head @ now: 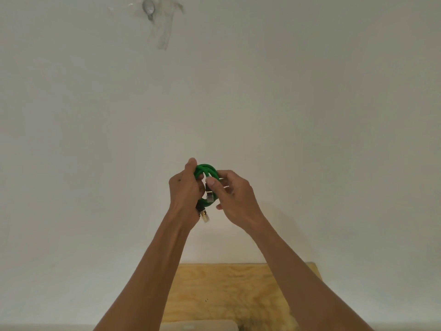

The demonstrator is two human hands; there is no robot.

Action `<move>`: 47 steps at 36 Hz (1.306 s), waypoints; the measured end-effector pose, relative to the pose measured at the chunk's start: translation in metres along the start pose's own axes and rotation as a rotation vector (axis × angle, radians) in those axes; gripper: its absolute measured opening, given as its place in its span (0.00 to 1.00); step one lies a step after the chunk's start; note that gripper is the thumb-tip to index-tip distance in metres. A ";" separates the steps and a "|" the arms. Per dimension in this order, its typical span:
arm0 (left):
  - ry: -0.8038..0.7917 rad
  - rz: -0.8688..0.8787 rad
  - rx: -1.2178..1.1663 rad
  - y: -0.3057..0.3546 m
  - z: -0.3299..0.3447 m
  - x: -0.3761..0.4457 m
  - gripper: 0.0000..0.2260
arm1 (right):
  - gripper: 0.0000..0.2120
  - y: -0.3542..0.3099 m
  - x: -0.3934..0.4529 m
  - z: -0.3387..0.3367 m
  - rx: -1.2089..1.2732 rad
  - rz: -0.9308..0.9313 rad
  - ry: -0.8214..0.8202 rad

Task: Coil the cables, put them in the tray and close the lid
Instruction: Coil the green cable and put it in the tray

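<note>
Now, nearest to the camera, at the bottom edge, a pale flat thing (198, 325) lies on the wooden desk (226, 283); it may be the tray or its lid, I cannot tell which. It is well below the grip.

Farther out, both hands are raised in front of the white wall (310, 115). The left hand (185, 187) grips the left side of the green cable (207, 170), fingers curled round the loops. One plug (204, 216) hangs out just under this grip. The right hand (230, 188) pinches the second plug (209, 193) at the right side of the coil, thumb on top.

I judge the coiling is almost done and the last end is being tucked. The risk is that the stiff loops spring open if either grip loosens before the end is secured. Also the hanging plug could catch on the tray edge when the coil goes down.
</note>
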State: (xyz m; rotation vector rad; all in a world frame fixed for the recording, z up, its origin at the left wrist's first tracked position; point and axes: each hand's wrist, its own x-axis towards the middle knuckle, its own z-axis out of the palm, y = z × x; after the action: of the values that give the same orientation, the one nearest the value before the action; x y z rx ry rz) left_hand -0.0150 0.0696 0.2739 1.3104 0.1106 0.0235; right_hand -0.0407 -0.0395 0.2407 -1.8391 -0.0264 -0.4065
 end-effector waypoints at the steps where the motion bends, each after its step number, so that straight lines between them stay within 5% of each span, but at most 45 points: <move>1: -0.013 -0.012 -0.017 0.000 0.001 -0.001 0.20 | 0.15 0.000 -0.001 0.002 0.001 -0.002 0.029; 8: -0.039 -0.022 -0.028 -0.002 0.005 -0.006 0.22 | 0.13 -0.004 -0.011 0.019 -0.004 -0.079 0.221; 19: -0.053 -0.050 -0.100 0.001 -0.005 -0.006 0.22 | 0.23 0.004 -0.013 0.008 0.255 0.018 0.057; 25: -0.042 0.037 -0.047 -0.004 0.005 -0.009 0.21 | 0.11 0.005 -0.005 0.019 0.118 0.009 0.181; 33: -0.082 0.012 -0.070 -0.006 -0.003 -0.004 0.25 | 0.10 0.003 -0.001 0.010 0.048 -0.015 0.149; 41: -0.096 -0.023 -0.081 -0.014 -0.006 0.001 0.18 | 0.13 0.002 0.001 0.014 -0.132 -0.113 0.179; 47: -0.119 -0.007 -0.038 -0.014 -0.013 0.004 0.18 | 0.12 0.002 0.009 0.008 -0.035 -0.009 0.082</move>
State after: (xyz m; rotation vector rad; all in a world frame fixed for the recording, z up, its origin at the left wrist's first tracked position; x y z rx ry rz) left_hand -0.0125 0.0791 0.2565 1.2707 0.0134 -0.0582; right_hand -0.0295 -0.0339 0.2396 -1.8553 0.0293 -0.4910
